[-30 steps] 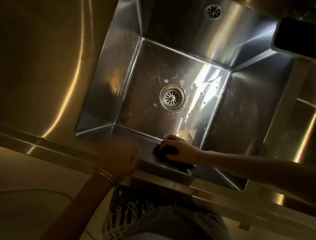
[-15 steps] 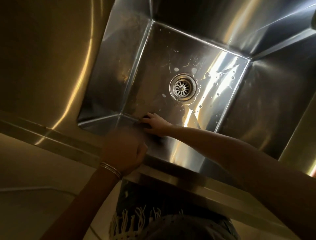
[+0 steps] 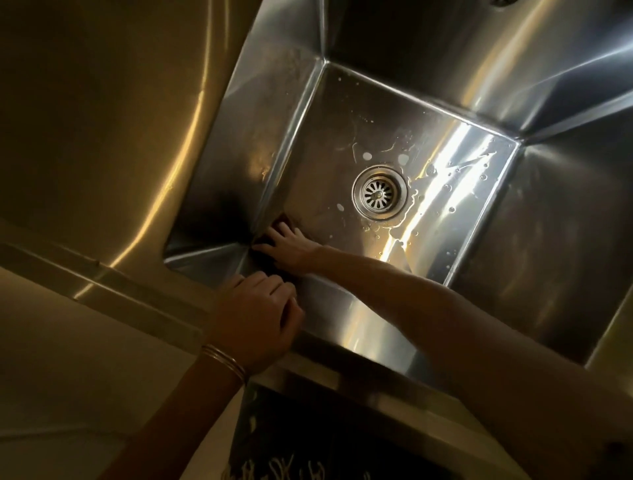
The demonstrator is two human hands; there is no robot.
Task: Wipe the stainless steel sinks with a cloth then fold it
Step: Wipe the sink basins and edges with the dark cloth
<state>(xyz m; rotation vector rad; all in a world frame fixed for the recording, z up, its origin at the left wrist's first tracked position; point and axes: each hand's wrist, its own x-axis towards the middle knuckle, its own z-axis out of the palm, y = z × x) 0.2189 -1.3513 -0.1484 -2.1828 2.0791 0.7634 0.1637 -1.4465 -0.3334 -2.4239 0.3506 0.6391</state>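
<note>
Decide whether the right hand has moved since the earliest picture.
Yes. The right hand slid leftward, from below the drain into the near-left corner of the sink.

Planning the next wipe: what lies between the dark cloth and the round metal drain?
Head view: between dark cloth and round drain, bare steel sink floor with one pale droplet.

Make out only dark edges of cloth (image 3: 281, 219) poking from under right hand (image 3: 291, 248) in near-left corner of sink (image 3: 246, 137). Cannot judge left hand (image 3: 257, 315) hold on front rim, with fingertips tucked from view. Catch mere sliver of dark fitting (image 3: 500, 2) at top edge, too cropped to name. Lose right wall past frame edge.
</note>
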